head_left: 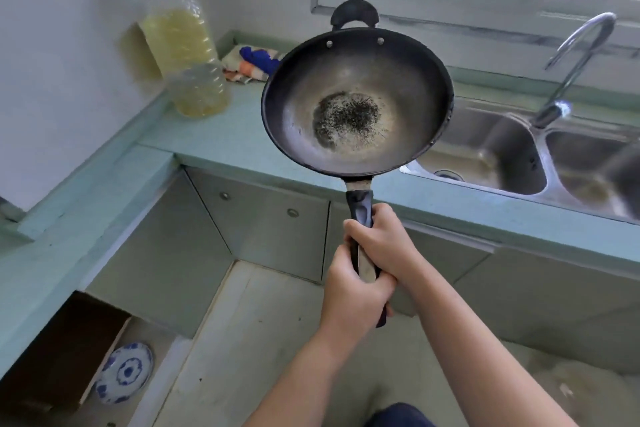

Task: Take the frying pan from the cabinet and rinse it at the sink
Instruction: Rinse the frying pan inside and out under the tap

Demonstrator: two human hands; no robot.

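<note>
Left hand (353, 291) and right hand (384, 239) grip the frying pan (356, 80) at the green counter (225, 139) beside the sink (495, 152).

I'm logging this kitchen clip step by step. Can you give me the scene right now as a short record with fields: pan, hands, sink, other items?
pan: frying pan held in the air before the counter, left of the sink; dark residue in its middle
left hand: grips the handle's lower end
right hand: grips the handle higher up
sink: double basin, faucet, no water seen running
counter: two oil bottles, a cloth
lower left: blue-and-white plate
stage: pan not yet rinsed
</note>
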